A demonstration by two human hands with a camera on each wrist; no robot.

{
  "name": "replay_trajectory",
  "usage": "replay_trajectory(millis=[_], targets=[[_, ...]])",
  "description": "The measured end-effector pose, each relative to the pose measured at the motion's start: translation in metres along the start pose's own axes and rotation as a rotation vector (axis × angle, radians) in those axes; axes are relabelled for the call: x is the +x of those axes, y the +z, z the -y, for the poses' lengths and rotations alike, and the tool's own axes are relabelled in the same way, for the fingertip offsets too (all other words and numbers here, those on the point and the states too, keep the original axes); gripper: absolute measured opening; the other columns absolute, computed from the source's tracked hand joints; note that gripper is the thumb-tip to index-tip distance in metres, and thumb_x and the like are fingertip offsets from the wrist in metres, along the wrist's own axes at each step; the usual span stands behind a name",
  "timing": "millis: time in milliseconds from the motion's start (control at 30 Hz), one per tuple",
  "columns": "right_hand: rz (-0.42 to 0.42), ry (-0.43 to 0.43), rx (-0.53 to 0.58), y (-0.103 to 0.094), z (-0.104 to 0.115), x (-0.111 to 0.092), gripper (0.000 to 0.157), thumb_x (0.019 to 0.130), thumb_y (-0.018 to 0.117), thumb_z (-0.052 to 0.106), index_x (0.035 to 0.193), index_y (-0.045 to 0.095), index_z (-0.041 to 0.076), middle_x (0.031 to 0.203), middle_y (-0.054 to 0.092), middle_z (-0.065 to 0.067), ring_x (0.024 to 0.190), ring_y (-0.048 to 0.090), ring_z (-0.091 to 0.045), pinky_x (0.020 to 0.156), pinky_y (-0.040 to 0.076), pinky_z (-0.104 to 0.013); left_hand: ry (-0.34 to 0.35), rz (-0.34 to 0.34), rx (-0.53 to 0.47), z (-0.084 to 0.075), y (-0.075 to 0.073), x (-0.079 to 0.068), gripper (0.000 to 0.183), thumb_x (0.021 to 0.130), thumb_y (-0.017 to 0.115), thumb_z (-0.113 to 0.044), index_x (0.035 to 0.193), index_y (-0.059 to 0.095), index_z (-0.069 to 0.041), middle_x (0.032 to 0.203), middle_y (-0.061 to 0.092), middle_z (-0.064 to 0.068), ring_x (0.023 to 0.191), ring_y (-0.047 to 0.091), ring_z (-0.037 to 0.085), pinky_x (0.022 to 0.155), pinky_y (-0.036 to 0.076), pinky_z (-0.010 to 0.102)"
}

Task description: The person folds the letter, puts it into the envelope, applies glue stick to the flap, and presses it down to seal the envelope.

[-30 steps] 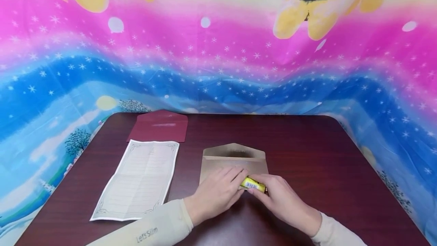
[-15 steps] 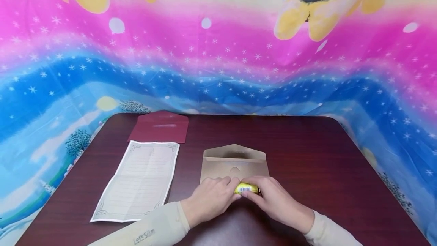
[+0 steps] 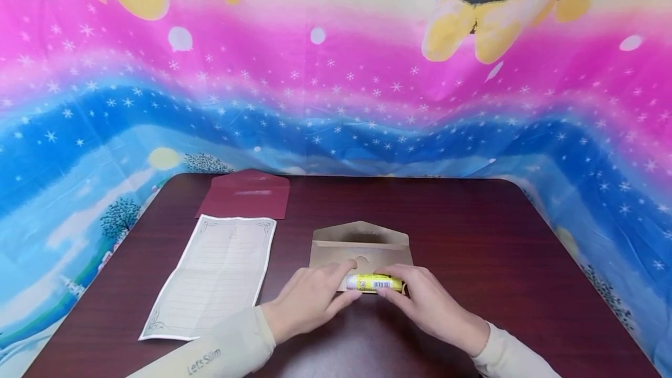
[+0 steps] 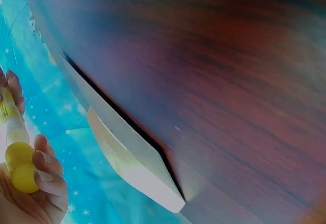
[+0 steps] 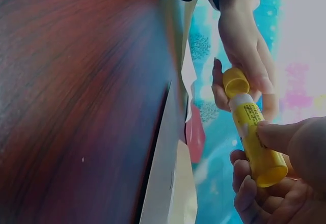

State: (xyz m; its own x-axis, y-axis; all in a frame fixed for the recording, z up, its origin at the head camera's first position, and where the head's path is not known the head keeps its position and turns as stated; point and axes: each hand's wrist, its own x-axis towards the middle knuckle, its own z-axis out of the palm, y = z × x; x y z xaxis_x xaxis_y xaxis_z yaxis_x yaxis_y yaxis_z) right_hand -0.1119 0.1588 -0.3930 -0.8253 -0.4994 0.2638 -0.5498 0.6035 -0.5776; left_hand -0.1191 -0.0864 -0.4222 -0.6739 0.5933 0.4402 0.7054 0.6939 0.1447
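Observation:
My right hand (image 3: 436,302) grips a yellow glue stick (image 3: 383,283) by its barrel, thumb along the near side. Its white end points toward my left hand (image 3: 310,296). The left fingers and thumb pinch a yellow cap (image 4: 21,167), hidden from the head view. In the right wrist view the cap (image 5: 236,83) sits right at the white end of the glue stick, its open side facing that end. Beneath both hands lies a tan envelope (image 3: 328,254), flap unfolded toward the back; its near part is partly covered by the hands.
A creased, lined letter sheet (image 3: 215,273) with a decorative border lies left of the tan envelope. Behind the sheet, a dark red envelope (image 3: 247,200) lies with its flap unfolded. The dark wooden table (image 3: 499,238) meets a printed cloth backdrop (image 3: 336,92) at its far edge.
My left hand has moved left, away from my right, drawing the cap off; the glue stick's white end now shows. After dipping nearer, the right hand is slightly farther forward again.

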Motion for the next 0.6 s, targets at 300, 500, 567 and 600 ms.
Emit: replay_trajectory(millis=[300, 500, 567, 600], targets=[[0.007, 0.081, -0.044, -0.004, -0.005, -0.001, 0.022, 0.094, 0.073, 0.021, 0.113, 0.073, 0.013, 0.102, 0.073, 0.006, 0.086, 0.061, 0.0, 0.075, 0.053, -0.023, -0.091, 0.021, -0.028, 0.01, -0.005, 0.0, 0.047, 0.086, 0.068, -0.012, 0.131, 0.056, -0.015, 0.115, 0.061, 0.0, 0.104, 0.064, 0.015, 0.079, 0.058, 0.033], [0.018, 0.118, -0.052, -0.006, -0.006, -0.001, 0.024, 0.094, 0.072, 0.022, 0.116, 0.073, 0.012, 0.107, 0.074, 0.003, 0.088, 0.061, -0.001, 0.076, 0.053, -0.023, -0.158, 0.018, -0.229, 0.015, -0.011, 0.002, 0.053, 0.09, 0.063, 0.006, 0.139, 0.047, -0.008, 0.122, 0.061, 0.009, 0.112, 0.063, 0.021, 0.096, 0.055, 0.036], [0.019, 0.124, -0.051, -0.006, -0.007, -0.001, 0.024, 0.094, 0.072, 0.023, 0.116, 0.073, 0.012, 0.108, 0.074, 0.003, 0.088, 0.061, -0.001, 0.075, 0.053, -0.023, -0.223, 0.008, -0.321, 0.015, -0.013, 0.003, 0.052, 0.092, 0.067, 0.001, 0.138, 0.044, -0.01, 0.118, 0.064, 0.006, 0.096, 0.065, 0.017, 0.087, 0.057, 0.032], [0.019, 0.125, -0.051, -0.006, -0.007, -0.001, 0.025, 0.095, 0.072, 0.023, 0.117, 0.073, 0.012, 0.108, 0.074, 0.003, 0.088, 0.061, -0.001, 0.075, 0.052, -0.022, -0.259, 0.001, -0.368, 0.016, -0.014, 0.004, 0.051, 0.092, 0.07, -0.002, 0.135, 0.044, -0.01, 0.112, 0.066, 0.005, 0.088, 0.065, 0.014, 0.081, 0.056, 0.029]])
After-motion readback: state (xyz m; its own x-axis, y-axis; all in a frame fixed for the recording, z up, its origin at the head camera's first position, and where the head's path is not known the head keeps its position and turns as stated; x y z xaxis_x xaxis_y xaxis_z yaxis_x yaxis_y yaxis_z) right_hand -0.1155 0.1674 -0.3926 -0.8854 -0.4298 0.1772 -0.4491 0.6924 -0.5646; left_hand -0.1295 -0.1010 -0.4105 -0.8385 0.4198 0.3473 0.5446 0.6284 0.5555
